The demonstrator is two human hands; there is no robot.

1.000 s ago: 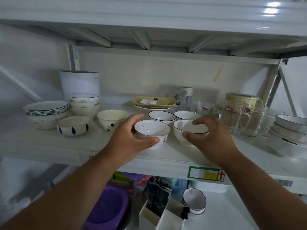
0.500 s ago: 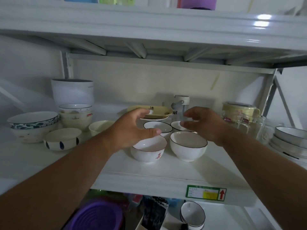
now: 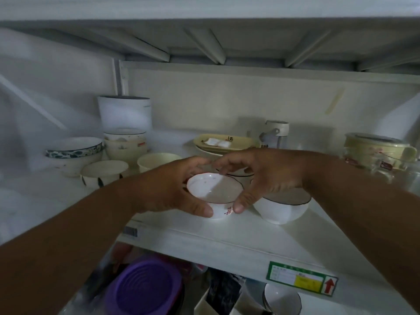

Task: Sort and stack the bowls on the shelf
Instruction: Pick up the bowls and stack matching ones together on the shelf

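Left hand (image 3: 168, 189) and right hand (image 3: 268, 176) both grip the small white bowl with red lettering (image 3: 213, 196) at frame centre, apparently just above the shelf (image 3: 227, 242); a dark-rimmed white bowl (image 3: 284, 208) sits beside it.

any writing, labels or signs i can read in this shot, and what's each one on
No text reads clearly.
Red character on the small white bowl, held by the left hand and right hand: blurred.
Dark character on the yellow plate: blurred.
Green and yellow sticker on the shelf edge: a red up arrow; print too small.
Barcode label: unreadable.
Red labels on the glass mugs: unreadable.
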